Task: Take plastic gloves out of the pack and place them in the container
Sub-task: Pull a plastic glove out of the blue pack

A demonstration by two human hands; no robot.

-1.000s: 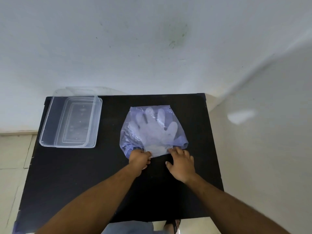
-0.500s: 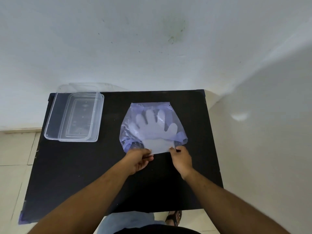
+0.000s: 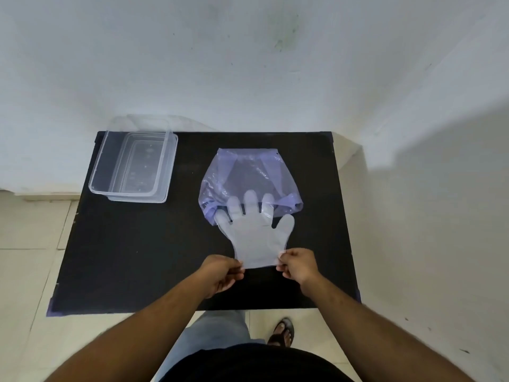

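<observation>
A translucent bluish pack (image 3: 249, 175) lies flat on the black table (image 3: 137, 257), its mouth toward me. The clear plastic gloves (image 3: 256, 235) are mostly out of it; only the fingertips still sit inside the mouth. My left hand (image 3: 220, 274) pinches the cuff's left corner and my right hand (image 3: 298, 264) pinches its right corner. I cannot tell how many gloves are in the stack. The clear rectangular container (image 3: 135, 166) stands open at the table's back left, apart from both hands, and looks empty.
The table's back edge meets a white wall (image 3: 248, 64). Tiled floor (image 3: 27, 285) shows on the left and near sides. My foot in a sandal (image 3: 282, 330) stands under the near edge.
Both hands have drawn the gloves toward me, out of the pack, which now looks flat and nearly empty. The view has also shifted back from the table.
</observation>
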